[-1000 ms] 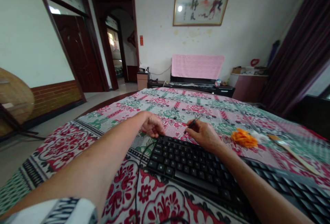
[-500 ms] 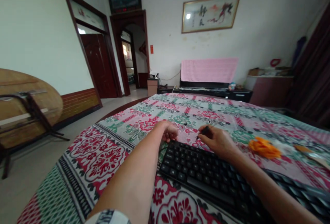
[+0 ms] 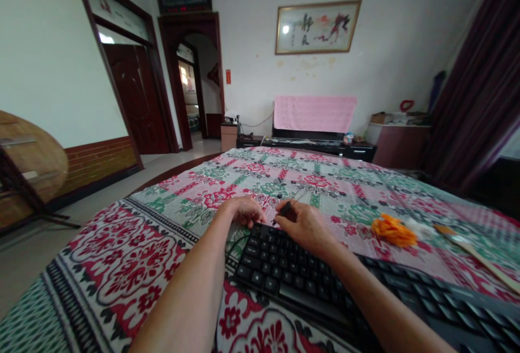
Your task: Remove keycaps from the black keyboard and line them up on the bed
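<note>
The keyboard (image 3: 292,266) is black and full-sized, with low dark keys. It lies aslant on the bench (image 3: 134,244), which is covered in a red, green and white flowered cloth. The right hand (image 3: 303,226) pinches a thin dark tool (image 3: 285,209) at the keyboard's far edge. The left hand (image 3: 244,211) is curled at the far left corner, and whether it grips anything cannot be told. The tool's tip is too small to make out, and the near right end of the keyboard is cut off. The key legends are blurred. The framed picture (image 3: 317,27) on the wall bears brush characters that are not readable.
</note>
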`<state>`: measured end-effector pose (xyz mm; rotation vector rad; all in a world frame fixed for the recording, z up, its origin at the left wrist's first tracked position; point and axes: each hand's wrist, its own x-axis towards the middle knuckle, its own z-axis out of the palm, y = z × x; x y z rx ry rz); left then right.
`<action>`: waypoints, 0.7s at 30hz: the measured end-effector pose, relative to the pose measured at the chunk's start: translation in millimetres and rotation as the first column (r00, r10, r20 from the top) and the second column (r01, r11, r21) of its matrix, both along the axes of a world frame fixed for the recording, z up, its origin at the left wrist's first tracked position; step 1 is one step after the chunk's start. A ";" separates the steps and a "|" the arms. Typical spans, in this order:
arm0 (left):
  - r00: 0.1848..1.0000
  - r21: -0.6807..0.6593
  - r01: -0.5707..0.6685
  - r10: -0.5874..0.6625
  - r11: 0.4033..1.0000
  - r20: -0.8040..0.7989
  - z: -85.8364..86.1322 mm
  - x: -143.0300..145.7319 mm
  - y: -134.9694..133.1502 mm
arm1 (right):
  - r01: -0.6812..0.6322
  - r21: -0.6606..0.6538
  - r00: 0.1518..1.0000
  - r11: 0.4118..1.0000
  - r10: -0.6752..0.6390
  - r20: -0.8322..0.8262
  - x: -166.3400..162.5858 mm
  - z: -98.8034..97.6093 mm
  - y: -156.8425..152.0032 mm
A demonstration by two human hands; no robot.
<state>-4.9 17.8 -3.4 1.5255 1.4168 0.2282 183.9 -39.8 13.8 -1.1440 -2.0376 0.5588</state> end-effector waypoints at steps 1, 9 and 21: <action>1.000 0.029 -0.011 0.011 1.000 0.008 -1.9 -0.3 -0.7 | -0.005 -0.003 1.000 1.000 0.005 0.001 0.5 -1.2 0.2; 0.995 0.128 -0.058 0.046 0.990 0.092 -7.4 -4.5 -6.7 | -0.018 -0.018 0.999 1.000 0.019 0.037 3.8 -3.7 2.2; 0.995 0.132 -0.041 0.029 0.990 0.093 -2.6 -3.6 -10.2 | -0.016 0.019 0.997 1.000 0.014 0.080 3.1 -7.3 3.8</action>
